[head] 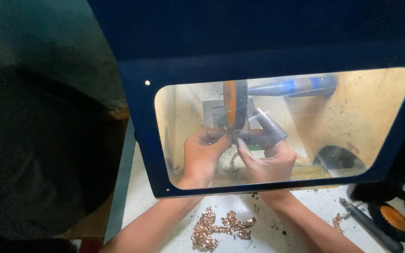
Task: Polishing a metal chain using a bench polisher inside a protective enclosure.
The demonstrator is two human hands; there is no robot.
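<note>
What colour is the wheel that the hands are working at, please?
Orange, with a dark rim: wheel, head view.

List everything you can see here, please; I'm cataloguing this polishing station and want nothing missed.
Polishing wheel: one, orange rim, behind the window, above the hands.
Shield with clear window: one, dark blue frame, across the middle.
Spindle: one, blue, right of the wheel.
Chain pile: one heap, copper-coloured, on the white bench below the shield.
Small chain bit: one, copper-coloured, bench at right.
Hand tool: one, dark handle, lower right.
Spare wheel: one, black with orange centre, lower right.
Left hand: pinching a small piece at the wheel.
Right hand: pinching beside it.
</note>
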